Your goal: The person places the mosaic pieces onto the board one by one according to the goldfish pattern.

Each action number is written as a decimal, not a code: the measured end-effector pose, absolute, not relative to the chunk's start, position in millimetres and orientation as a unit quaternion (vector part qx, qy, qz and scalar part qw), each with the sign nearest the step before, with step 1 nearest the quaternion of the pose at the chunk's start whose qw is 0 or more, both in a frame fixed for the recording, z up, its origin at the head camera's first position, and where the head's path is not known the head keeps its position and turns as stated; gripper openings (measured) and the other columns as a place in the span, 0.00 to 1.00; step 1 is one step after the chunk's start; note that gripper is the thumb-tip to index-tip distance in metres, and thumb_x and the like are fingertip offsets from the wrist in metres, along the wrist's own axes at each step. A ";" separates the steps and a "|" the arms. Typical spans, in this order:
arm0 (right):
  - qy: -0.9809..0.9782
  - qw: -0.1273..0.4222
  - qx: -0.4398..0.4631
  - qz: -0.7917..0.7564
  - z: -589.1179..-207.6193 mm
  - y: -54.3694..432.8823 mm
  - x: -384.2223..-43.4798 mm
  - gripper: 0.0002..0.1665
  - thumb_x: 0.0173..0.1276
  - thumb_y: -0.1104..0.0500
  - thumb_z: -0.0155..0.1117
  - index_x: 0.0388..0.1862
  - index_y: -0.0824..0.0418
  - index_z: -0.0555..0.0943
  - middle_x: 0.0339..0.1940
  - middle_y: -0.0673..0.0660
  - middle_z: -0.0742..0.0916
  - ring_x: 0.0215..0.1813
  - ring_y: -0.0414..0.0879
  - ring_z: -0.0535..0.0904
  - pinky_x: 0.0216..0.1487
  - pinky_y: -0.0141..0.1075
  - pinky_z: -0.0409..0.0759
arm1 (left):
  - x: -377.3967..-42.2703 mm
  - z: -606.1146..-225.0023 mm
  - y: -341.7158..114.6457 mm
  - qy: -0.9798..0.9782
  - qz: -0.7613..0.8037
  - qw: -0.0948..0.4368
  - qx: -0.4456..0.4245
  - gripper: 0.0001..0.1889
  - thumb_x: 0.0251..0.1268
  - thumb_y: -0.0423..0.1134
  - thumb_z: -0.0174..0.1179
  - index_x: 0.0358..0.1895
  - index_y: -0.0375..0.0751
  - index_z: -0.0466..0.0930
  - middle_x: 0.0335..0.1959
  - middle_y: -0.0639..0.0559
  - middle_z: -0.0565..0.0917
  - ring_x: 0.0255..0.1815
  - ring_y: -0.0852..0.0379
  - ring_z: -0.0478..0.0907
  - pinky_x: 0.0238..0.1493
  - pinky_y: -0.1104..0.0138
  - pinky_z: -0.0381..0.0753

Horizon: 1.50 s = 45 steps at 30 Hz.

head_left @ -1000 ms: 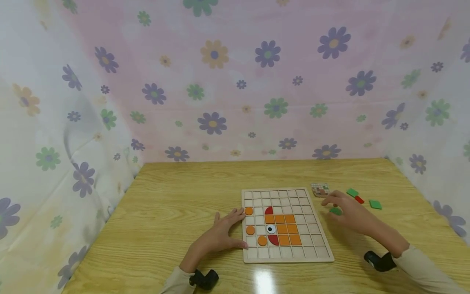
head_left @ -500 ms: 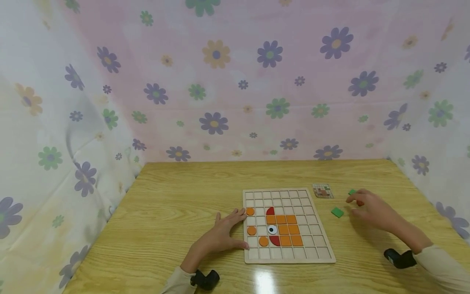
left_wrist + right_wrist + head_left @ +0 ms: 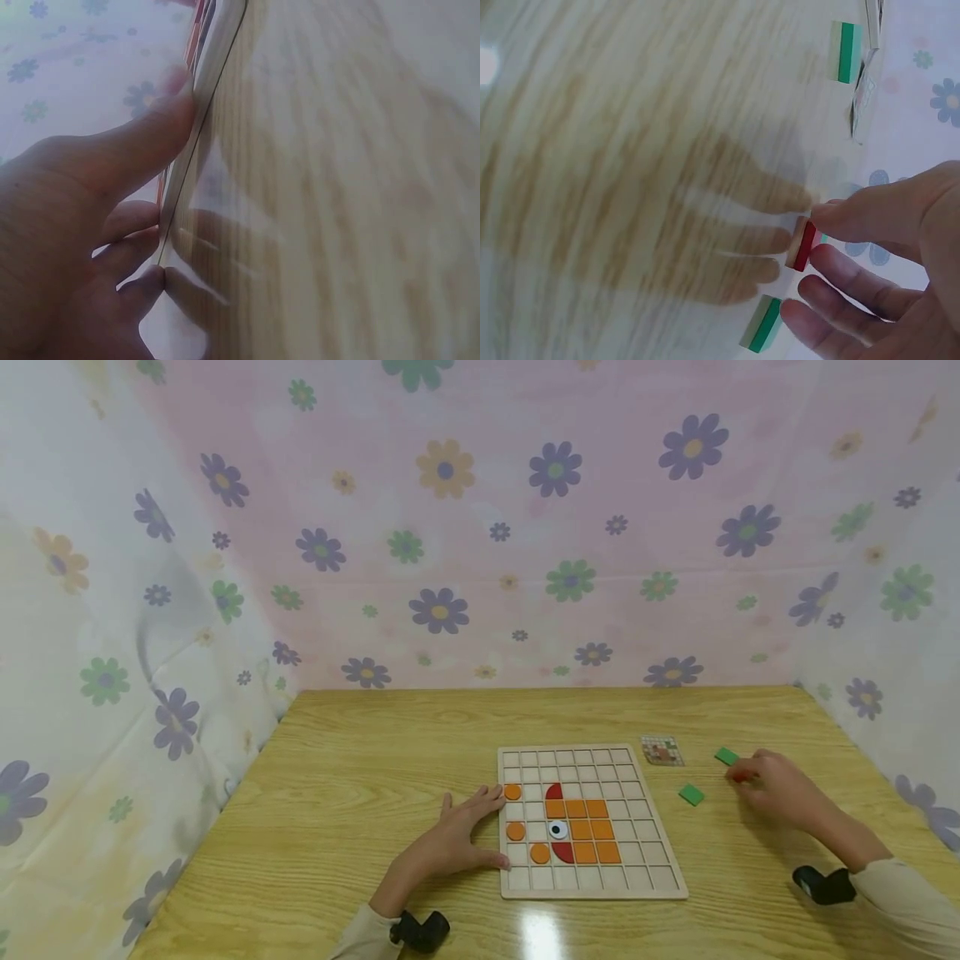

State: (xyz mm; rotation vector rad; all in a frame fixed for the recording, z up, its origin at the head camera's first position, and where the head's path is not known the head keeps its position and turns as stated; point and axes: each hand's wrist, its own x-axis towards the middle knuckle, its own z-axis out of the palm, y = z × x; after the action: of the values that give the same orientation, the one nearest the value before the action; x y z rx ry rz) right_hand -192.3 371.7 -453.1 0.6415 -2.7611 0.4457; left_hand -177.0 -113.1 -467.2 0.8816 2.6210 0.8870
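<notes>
My left hand [image 3: 461, 835] rests at the left edge of a wooden grid board [image 3: 663, 881], thumb and fingertips on its rim. Orange square tiles [image 3: 586, 852], orange discs [image 3: 540, 853], red quarter-round pieces [image 3: 562, 853] and an eye piece [image 3: 558, 830] lie in the board's cells. Right of the board, my right hand [image 3: 783, 789] pinches a small red tile [image 3: 804, 244] at the tabletop between thumb and index finger. In the right wrist view, the other fingers spread beside a green tile [image 3: 765, 324], which the hand hides in the head view.
One green tile [image 3: 692, 794] lies between the board and my right hand, another green tile [image 3: 726, 757] just beyond its fingertips. A small picture card [image 3: 662, 751] sits by the board's upper right corner. Flowered cloth [image 3: 480, 527] walls surround the wooden table [image 3: 375, 752].
My right hand has left the nearer green tile and moved right to the red tile, covering the rightmost green tile. My left hand stays at the board's edge.
</notes>
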 end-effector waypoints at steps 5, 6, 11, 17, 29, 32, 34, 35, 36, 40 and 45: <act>-0.954 0.137 0.216 0.153 -456.7 374.1 -192.5 0.07 0.49 0.72 0.71 0.30 0.67 0.85 0.32 0.59 0.80 0.29 0.48 0.76 0.25 0.36 0.75 | -177.0 -466.9 -111.6 0.896 0.303 0.119 0.301 0.46 0.50 0.61 0.67 0.72 0.46 0.60 0.75 0.55 0.54 0.75 0.52 0.45 0.67 0.39 0.29; -0.955 0.135 0.215 0.150 -456.9 374.2 -192.5 0.07 0.49 0.72 0.71 0.30 0.68 0.85 0.33 0.61 0.80 0.30 0.51 0.77 0.26 0.37 0.76 | -176.9 -466.6 -111.4 0.896 0.303 0.120 0.301 0.46 0.50 0.61 0.67 0.72 0.46 0.60 0.75 0.55 0.54 0.75 0.52 0.46 0.67 0.39 0.29; -0.959 0.106 0.212 0.158 -457.3 374.3 -192.1 0.08 0.48 0.74 0.70 0.31 0.69 0.85 0.33 0.62 0.81 0.29 0.51 0.77 0.25 0.39 0.76 | -176.8 -466.0 -110.9 0.895 0.304 0.121 0.301 0.46 0.50 0.59 0.67 0.72 0.45 0.61 0.75 0.54 0.54 0.75 0.51 0.46 0.67 0.38 0.29; -0.961 0.050 0.202 0.182 -459.0 371.6 -187.7 0.21 0.44 0.78 0.60 0.39 0.66 0.84 0.31 0.57 0.80 0.23 0.37 0.64 0.20 0.30 0.62 | -176.0 -464.5 -112.9 0.898 0.301 0.119 0.299 0.47 0.49 0.59 0.68 0.72 0.43 0.61 0.75 0.53 0.54 0.75 0.51 0.46 0.67 0.39 0.29; -0.943 0.039 0.254 0.211 -451.5 361.5 -169.9 0.28 0.43 0.83 0.54 0.42 0.65 0.84 0.41 0.63 0.79 0.30 0.40 0.73 0.19 0.29 0.63 | -177.4 -464.7 -112.0 0.896 0.303 0.123 0.302 0.47 0.50 0.60 0.67 0.72 0.44 0.60 0.75 0.52 0.54 0.75 0.51 0.45 0.66 0.38 0.28; -0.935 0.029 0.268 0.233 -450.3 360.2 -166.4 0.25 0.44 0.83 0.56 0.41 0.67 0.84 0.42 0.63 0.79 0.28 0.38 0.70 0.18 0.29 0.64 | -177.7 -465.3 -111.6 0.896 0.302 0.123 0.302 0.47 0.50 0.61 0.67 0.72 0.45 0.60 0.75 0.53 0.54 0.75 0.51 0.45 0.66 0.38 0.28; -0.933 0.023 0.269 0.236 -450.5 359.3 -164.9 0.21 0.46 0.81 0.61 0.40 0.69 0.84 0.41 0.62 0.80 0.29 0.37 0.71 0.20 0.29 0.68 | -177.6 -465.1 -111.5 0.896 0.303 0.122 0.302 0.47 0.50 0.61 0.67 0.72 0.45 0.60 0.75 0.53 0.54 0.75 0.51 0.45 0.66 0.38 0.28; -0.934 0.020 0.268 0.237 -450.8 358.8 -164.2 0.19 0.48 0.79 0.63 0.40 0.69 0.84 0.41 0.62 0.80 0.30 0.37 0.72 0.21 0.29 0.70 | -177.6 -465.2 -111.6 0.896 0.302 0.122 0.303 0.47 0.50 0.61 0.67 0.72 0.44 0.60 0.75 0.53 0.54 0.75 0.51 0.45 0.66 0.38 0.29; -0.934 0.016 0.265 0.239 -451.4 358.0 -163.4 0.17 0.49 0.77 0.65 0.40 0.69 0.84 0.41 0.61 0.81 0.30 0.37 0.73 0.22 0.30 0.72 | -177.5 -465.0 -111.7 0.895 0.303 0.122 0.303 0.47 0.50 0.60 0.67 0.72 0.44 0.61 0.75 0.53 0.54 0.75 0.51 0.45 0.66 0.37 0.29; -0.934 0.023 0.265 0.237 -454.6 354.8 -159.7 0.15 0.48 0.74 0.69 0.38 0.67 0.84 0.35 0.53 0.81 0.29 0.32 0.70 0.23 0.30 0.73 | -176.9 -464.6 -112.2 0.895 0.303 0.120 0.305 0.46 0.50 0.60 0.67 0.72 0.44 0.61 0.75 0.52 0.54 0.75 0.50 0.46 0.66 0.37 0.29; -0.938 0.026 0.253 0.234 -454.0 347.5 -155.3 0.14 0.49 0.73 0.68 0.37 0.66 0.84 0.30 0.46 0.77 0.27 0.31 0.65 0.22 0.30 0.70 | -177.1 -465.6 -112.9 0.894 0.303 0.117 0.307 0.46 0.50 0.60 0.67 0.72 0.44 0.61 0.75 0.52 0.54 0.75 0.50 0.46 0.66 0.37 0.29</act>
State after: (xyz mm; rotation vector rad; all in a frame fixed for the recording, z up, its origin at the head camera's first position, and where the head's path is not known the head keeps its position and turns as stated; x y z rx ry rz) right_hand -155.3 347.5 -454.0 0.7828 -2.9005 0.7245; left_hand -177.1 -112.9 -465.6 0.8996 2.6179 0.8865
